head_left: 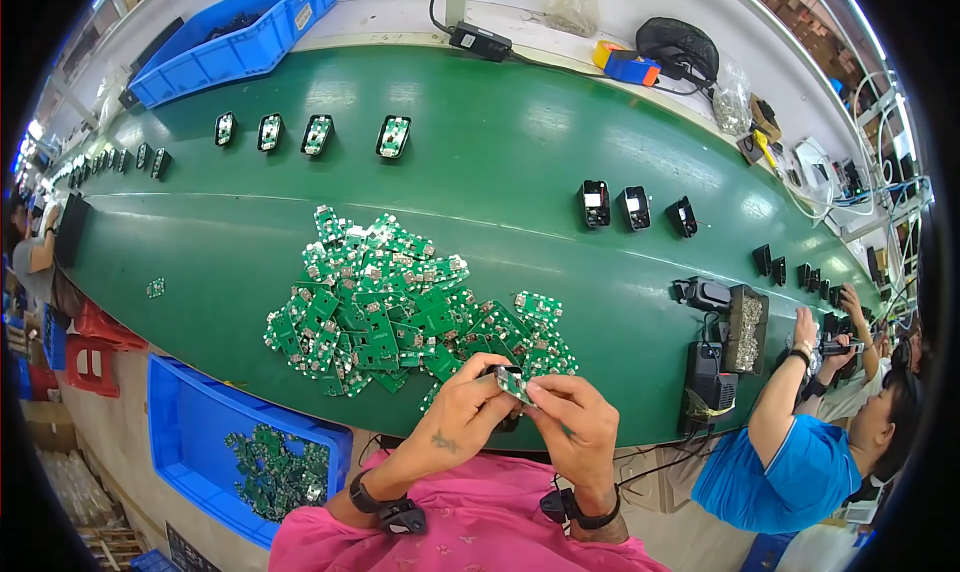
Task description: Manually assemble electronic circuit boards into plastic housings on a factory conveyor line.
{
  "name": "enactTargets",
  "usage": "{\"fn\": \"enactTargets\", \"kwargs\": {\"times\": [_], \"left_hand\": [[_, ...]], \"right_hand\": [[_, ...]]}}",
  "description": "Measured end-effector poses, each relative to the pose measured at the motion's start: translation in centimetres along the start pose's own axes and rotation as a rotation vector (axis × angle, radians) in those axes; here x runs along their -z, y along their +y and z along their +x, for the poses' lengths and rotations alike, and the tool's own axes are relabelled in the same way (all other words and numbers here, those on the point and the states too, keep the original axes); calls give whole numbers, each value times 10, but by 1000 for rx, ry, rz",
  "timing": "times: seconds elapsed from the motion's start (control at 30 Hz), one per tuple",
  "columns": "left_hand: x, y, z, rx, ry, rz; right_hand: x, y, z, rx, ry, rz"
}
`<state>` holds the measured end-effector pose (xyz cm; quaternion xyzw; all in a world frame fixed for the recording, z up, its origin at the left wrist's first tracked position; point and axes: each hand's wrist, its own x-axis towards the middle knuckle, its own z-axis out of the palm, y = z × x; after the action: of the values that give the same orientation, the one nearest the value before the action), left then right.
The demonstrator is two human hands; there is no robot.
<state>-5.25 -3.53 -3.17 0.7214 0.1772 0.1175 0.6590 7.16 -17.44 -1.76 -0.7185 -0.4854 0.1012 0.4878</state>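
Note:
At the table's near edge my hands meet around a small green circuit board (512, 383). My right hand (580, 422) pinches the board's right side between thumb and fingers. Curled on the other side, my left hand (462, 412) grips a black plastic case, mostly hidden by the fingers; only dark bits show beside and below the board. Just beyond both hands spreads a heap of loose green circuit boards (375, 317). Farther off stand black cases with boards inside (394, 137) at left, and open black cases without a green board showing (635, 208) at right.
A blue bin of boards (170, 442) sits below the table's left edge; another blue bin (230, 57) stands far left. To the right are a tray of small metal parts (746, 330), a black power tool or charger (708, 382) and a co-worker in blue (790, 472).

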Motion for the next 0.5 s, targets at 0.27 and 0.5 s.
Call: {"fn": "enactTargets", "kwargs": {"times": [0.27,0.5], "left_hand": [[0,0,-3,-5,-22,-142],[-3,-13,1,9,2,-259]], "right_hand": [[1,6,-9,-57,-55,91],[-9,9,-16,27,52,73]]}}
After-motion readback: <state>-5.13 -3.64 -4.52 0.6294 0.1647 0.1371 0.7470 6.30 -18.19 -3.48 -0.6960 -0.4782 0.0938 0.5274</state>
